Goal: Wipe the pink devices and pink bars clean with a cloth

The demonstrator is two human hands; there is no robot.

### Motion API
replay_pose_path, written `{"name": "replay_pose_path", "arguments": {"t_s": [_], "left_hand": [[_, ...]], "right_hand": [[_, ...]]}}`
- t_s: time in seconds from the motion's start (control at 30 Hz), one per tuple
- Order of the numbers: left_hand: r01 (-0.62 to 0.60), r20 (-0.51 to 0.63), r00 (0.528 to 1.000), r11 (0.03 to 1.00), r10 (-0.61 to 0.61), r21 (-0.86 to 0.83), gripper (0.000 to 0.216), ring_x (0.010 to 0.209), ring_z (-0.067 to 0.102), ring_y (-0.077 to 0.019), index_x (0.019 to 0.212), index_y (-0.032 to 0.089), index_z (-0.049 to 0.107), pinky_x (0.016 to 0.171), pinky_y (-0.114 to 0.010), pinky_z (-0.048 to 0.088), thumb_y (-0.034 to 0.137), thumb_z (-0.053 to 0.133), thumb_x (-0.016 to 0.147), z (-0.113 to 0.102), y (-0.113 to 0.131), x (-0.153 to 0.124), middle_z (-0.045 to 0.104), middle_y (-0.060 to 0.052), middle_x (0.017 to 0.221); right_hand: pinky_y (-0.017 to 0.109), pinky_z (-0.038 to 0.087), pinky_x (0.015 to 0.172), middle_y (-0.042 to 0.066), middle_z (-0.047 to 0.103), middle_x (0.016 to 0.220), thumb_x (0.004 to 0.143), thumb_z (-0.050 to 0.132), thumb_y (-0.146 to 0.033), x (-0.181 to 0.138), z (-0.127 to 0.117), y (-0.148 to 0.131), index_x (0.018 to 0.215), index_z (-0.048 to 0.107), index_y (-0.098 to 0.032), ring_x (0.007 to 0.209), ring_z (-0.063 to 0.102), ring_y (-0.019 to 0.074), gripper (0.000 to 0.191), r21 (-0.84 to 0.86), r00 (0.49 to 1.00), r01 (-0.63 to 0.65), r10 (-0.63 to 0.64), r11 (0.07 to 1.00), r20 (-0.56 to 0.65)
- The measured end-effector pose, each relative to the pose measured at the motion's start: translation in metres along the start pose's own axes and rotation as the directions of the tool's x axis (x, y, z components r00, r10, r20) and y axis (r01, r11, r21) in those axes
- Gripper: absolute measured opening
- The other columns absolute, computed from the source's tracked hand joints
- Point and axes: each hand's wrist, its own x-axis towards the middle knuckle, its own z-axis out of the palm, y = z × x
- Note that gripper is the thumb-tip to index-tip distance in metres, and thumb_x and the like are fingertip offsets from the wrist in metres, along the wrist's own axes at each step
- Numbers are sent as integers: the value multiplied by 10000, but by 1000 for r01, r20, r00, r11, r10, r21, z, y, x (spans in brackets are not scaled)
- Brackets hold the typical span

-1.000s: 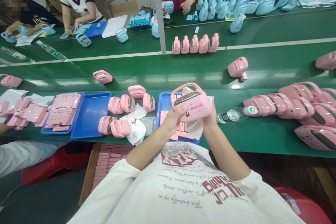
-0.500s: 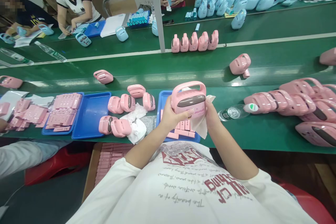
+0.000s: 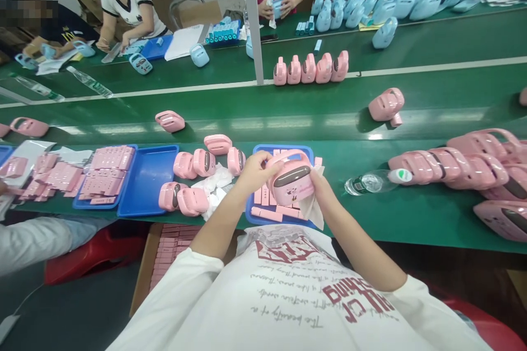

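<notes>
A pink handled device (image 3: 291, 178) with a dark oval front is held between both my hands, just above a blue tray (image 3: 284, 149) of small pink parts. My left hand (image 3: 254, 170) is closed around its left end and handle. My right hand (image 3: 318, 186) grips its right side together with a white cloth (image 3: 309, 210) that hangs below. Several more pink devices (image 3: 197, 163) lie to the left beside a crumpled white cloth (image 3: 214, 182).
A clear water bottle (image 3: 373, 181) lies to the right, with a pile of pink devices (image 3: 465, 162) beyond it. At left stand two blue trays (image 3: 146, 181) with pink parts. A green conveyor belt (image 3: 288, 107) carries more devices. Other people work at the far side.
I have lowered the pink device toward the blue tray and tilted it. My left hand has shifted up onto its handle end.
</notes>
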Motion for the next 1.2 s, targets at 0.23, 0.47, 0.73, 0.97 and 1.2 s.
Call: {"name": "replay_pose_path", "arguments": {"t_s": [0.23,0.47,0.73,0.97,1.2], "left_hand": [[116,32,992,991,-119,73,373,562,326,-86,595,194,351,546,-239,239,400,634,725,7,-33,32,343,57,589],[237,-174,966,926,-192,293,221,652,446,-128,664,184,455,606,-259,310,309,592,785,14,-63,128,499,3,702],[291,-225,949,890,-222,351,263,1021,548,-216,1058,93,579,853,-279,393,278,513,882,22,-98,241,582,-164,1116],[341,-187,939,852,-289,398,491,1126,524,-250,1312,120,409,940,-316,382,299,538,874,16,-98,243,429,-198,1319],[399,-4,896,800,-445,448,527,1205,477,-354,1214,100,441,974,-408,372,202,642,738,45,-113,117,462,-224,1281]], "right_hand": [[389,474,898,121,668,1054,831,479,-512,33,-63,19,1054,628,-139,1039,611,269,459,-682,926,-320,64,658,-373],[417,425,968,213,564,1249,771,600,-394,31,-106,58,1320,477,-100,1186,542,322,635,-715,819,-563,165,414,-549],[421,462,916,229,563,1273,791,530,-500,55,-121,58,1431,311,-65,1161,568,340,804,-721,774,-632,272,283,-572],[455,463,864,221,630,1139,743,584,-422,88,-120,44,1352,450,-112,1065,604,375,696,-741,760,-646,251,185,-600],[428,459,860,215,629,1095,752,564,-398,166,-135,9,1164,574,-119,1059,592,358,498,-711,746,-654,63,258,-663]]}}
